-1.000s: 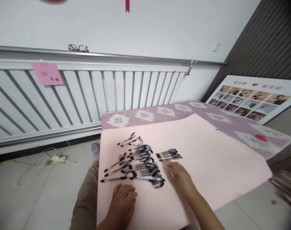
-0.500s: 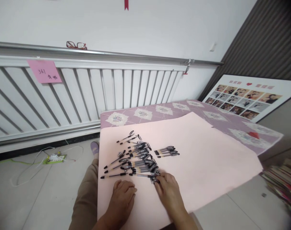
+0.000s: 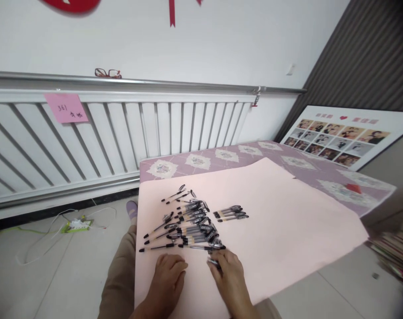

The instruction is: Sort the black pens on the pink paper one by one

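A loose pile of black-and-clear pens (image 3: pixel 195 230) lies on the pink sheet (image 3: pixel 274 248), most of them pointing left to right. Right of it, several more pens (image 3: pixel 230 212) sit side by side in a small neat group. My right hand (image 3: pixel 230 274) is just below the pile's right end, fingertips pinched on a short, dark, shiny piece like a pen cap (image 3: pixel 214 262); the fingers partly cover it. My left hand (image 3: pixel 168 274) rests palm down on the sheet below the pile, fingers loosely bent, nothing seen in it.
A purple patterned cloth (image 3: pixel 228 155) covers the table under the sheet. Behind stands a white radiator (image 3: pixel 148 128) with a pink note (image 3: pixel 67 107); glasses (image 3: pixel 107 73) rest on the pipe above. A power strip (image 3: pixel 77 225) lies on the floor, left. A photo board (image 3: pixel 341 133) leans at right.
My right hand has drawn slightly back from the pile's right end, with a small dark piece now showing at its fingertips. My left hand stays about where it was. The view has tilted up slightly.
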Demonstrator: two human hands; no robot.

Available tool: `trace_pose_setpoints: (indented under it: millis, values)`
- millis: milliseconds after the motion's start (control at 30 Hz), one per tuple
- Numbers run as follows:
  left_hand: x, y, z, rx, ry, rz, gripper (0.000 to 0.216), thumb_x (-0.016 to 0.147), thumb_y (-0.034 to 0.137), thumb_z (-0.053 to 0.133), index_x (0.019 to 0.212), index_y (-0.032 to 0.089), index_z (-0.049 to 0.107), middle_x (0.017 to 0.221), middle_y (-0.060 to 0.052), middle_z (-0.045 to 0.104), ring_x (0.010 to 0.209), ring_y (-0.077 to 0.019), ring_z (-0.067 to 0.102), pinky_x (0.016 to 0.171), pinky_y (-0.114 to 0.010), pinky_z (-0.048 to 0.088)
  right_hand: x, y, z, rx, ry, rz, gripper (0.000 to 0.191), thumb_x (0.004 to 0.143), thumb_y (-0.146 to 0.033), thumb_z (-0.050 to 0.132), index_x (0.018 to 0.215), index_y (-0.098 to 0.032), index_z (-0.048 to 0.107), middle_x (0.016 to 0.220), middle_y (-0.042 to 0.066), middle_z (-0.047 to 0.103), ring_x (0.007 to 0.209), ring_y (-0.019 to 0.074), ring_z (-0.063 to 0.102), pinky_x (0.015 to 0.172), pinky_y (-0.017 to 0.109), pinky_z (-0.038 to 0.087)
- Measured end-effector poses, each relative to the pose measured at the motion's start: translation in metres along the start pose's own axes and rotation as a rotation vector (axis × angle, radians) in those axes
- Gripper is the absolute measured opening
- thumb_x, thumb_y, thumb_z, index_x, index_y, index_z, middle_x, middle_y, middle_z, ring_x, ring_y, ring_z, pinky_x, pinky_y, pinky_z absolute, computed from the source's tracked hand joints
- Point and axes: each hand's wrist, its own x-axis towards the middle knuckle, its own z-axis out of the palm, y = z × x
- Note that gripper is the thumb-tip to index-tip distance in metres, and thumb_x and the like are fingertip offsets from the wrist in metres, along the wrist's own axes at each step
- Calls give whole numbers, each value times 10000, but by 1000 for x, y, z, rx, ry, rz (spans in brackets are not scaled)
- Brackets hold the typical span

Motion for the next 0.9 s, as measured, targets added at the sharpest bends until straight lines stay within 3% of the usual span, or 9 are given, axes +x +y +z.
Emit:
trace_pose_setpoints:
  millis: [200,367,567,700,900]
  values:
    - [-3,-7,3,2,9,-22,232,813,143,460,1002,204,579,965,-85,606,914,-214,553,788,-380,482,0,3,-2,66,-12,13,8,776,-249,578,772,-245,583,866,54,636,795,231,584,708,376,450]
    - [24,11,13,15,-37,-12,225,798,119,474,967,211,589,947,-71,611,906,-218,551,811,-400,457,-1,3,-3,92,-28,37,57,757,-232,589,813,-242,594,882,51,638,827,234,583,739,372,447]
    - [60,19,44,241,-145,-23,187,763,103,533,873,235,610,860,-27,606,839,-217,540,770,-398,405,1,-1,-9,98,-48,60,98,758,-242,589,855,-244,600,872,51,630,812,231,577,726,366,444]
    - [67,19,56,305,-191,-33,123,791,140,534,843,220,611,839,-39,598,850,-236,521,752,-403,371,0,-1,-8,101,-31,61,37,745,-208,590,763,-239,597,833,40,627,798,223,578,721,353,440]
    - [69,19,58,356,-275,-55,76,824,263,540,822,228,608,861,-25,591,879,-235,504,759,-388,357,-2,5,-5,115,-58,82,92,728,-163,594,785,-230,617,858,44,635,831,225,577,744,351,433]
